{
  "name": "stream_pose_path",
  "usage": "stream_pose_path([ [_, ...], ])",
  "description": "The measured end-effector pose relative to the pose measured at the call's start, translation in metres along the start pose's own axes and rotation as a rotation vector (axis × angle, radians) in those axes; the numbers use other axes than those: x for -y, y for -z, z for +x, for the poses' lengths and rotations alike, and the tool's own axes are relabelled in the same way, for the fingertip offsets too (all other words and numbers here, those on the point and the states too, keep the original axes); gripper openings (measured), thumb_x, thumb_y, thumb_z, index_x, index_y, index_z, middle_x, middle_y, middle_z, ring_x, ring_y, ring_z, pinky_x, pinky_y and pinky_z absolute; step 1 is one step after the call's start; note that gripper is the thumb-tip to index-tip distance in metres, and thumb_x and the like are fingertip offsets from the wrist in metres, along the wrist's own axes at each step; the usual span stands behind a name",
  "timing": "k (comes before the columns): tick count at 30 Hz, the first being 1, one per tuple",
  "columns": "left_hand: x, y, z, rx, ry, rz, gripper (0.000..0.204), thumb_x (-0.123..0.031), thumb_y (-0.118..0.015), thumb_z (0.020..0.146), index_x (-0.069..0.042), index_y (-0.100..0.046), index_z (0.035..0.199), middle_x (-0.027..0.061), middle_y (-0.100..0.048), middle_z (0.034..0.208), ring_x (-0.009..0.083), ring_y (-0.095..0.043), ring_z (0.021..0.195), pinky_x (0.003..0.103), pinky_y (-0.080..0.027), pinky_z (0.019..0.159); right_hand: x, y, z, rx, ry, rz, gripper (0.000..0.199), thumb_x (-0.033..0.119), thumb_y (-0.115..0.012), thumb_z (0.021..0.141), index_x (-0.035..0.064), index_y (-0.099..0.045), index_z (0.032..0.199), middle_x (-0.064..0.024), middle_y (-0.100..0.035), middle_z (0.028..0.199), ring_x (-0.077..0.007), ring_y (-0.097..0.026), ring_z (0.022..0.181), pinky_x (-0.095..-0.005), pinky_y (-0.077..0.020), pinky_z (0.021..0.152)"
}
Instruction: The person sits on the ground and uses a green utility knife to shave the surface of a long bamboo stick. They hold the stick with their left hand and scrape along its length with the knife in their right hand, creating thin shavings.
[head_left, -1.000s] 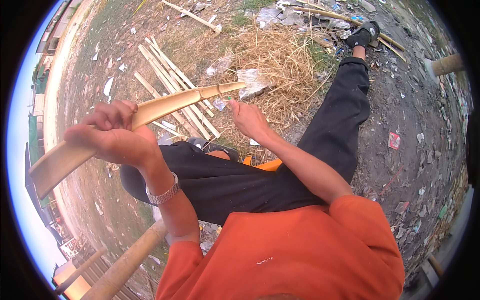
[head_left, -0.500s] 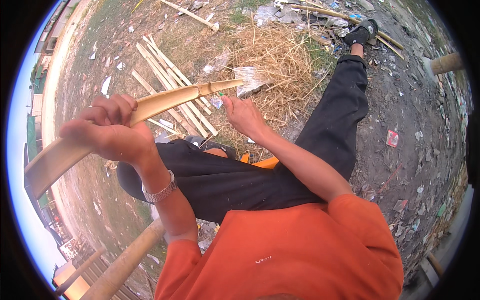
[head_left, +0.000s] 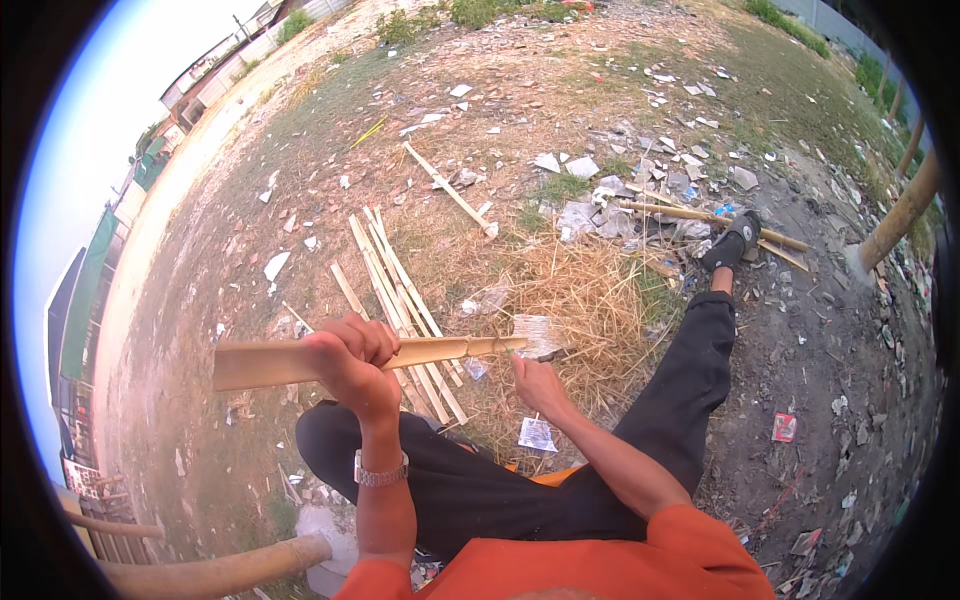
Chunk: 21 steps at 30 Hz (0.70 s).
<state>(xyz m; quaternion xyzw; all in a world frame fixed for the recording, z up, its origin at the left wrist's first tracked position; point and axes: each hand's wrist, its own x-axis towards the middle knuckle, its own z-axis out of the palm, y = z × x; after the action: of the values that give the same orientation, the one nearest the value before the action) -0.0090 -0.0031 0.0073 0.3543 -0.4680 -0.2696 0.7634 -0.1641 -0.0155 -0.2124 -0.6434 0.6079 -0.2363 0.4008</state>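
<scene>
Bamboo slat (head_left: 420,352): a long split strip, pale tan, lying almost level across the middle left of the frame, wide at its left end and tapering to a thin tip at centre.
Handling: judged stiff along its length, light for its size, dry and not slippery; the split edges likely carry splinters, and the thin tip would bend or crack first.
Where to hold: best around the thicker left half, where the strip is broad enough to fill a fist.
Left hand (head_left: 352,362): fingers (head_left: 372,338) wrapped closed over the top of the slat near its middle, thumb underneath, a wristwatch (head_left: 381,470) on the wrist below.
Right hand (head_left: 540,385): just under and to the right of the slat's thin tip, fingers curled; whether it touches the tip or grips anything I cannot tell.
Legs: black trousers (head_left: 520,490) folded at lower centre, one leg stretched to a black shoe (head_left: 730,240) at upper right.
Ground nearby: a fan of more bamboo strips (head_left: 395,275) above the hands, dry straw (head_left: 590,300) to their right, paper and plastic scraps scattered on bare earth.
Edges: a thick bamboo pole (head_left: 215,572) at lower left, another pole (head_left: 900,215) at far right.
</scene>
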Motion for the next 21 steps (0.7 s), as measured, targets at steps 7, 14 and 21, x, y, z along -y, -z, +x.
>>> stream_pose_path([
  [7,0.003,0.003,-0.003,0.085,0.024,-0.047,0.056,-0.059,-0.037,0.09,-0.011,-0.027,0.062,-0.0025,-0.022,0.052,0.008,-0.021,0.04,0.025,-0.025,0.041,-0.027,-0.009,0.002,-0.041,-0.038,-0.059,0.053,0.037,-0.032,0.096,-0.004,-0.062,0.08,-0.0303,-0.058,0.076,-0.0483,-0.056,0.076,-0.0532,-0.0429,0.074],
  [14,0.005,0.009,0.002,0.084,0.004,0.004,0.056,-0.059,-0.031,0.091,-0.012,-0.024,0.062,-0.0024,-0.02,0.052,0.0088,-0.017,0.041,0.026,-0.021,0.041,-0.022,-0.019,-0.004,-0.073,0.024,0.032,0.055,0.036,-0.032,0.096,-0.0064,-0.061,0.074,-0.0321,-0.057,0.073,-0.049,-0.056,0.074,-0.0532,-0.0428,0.073],
  [21,0.004,0.002,0.003,0.018,0.06,0.001,0.058,-0.061,-0.032,0.09,-0.013,-0.022,0.059,-0.0025,-0.018,0.05,0.0094,-0.016,0.042,0.027,-0.02,0.043,-0.04,-0.024,0.001,-0.073,-0.025,-0.058,0.058,0.04,-0.03,0.096,-0.0053,-0.063,0.082,-0.0322,-0.059,0.076,-0.0481,-0.058,0.076,-0.0543,-0.0445,0.074],
])
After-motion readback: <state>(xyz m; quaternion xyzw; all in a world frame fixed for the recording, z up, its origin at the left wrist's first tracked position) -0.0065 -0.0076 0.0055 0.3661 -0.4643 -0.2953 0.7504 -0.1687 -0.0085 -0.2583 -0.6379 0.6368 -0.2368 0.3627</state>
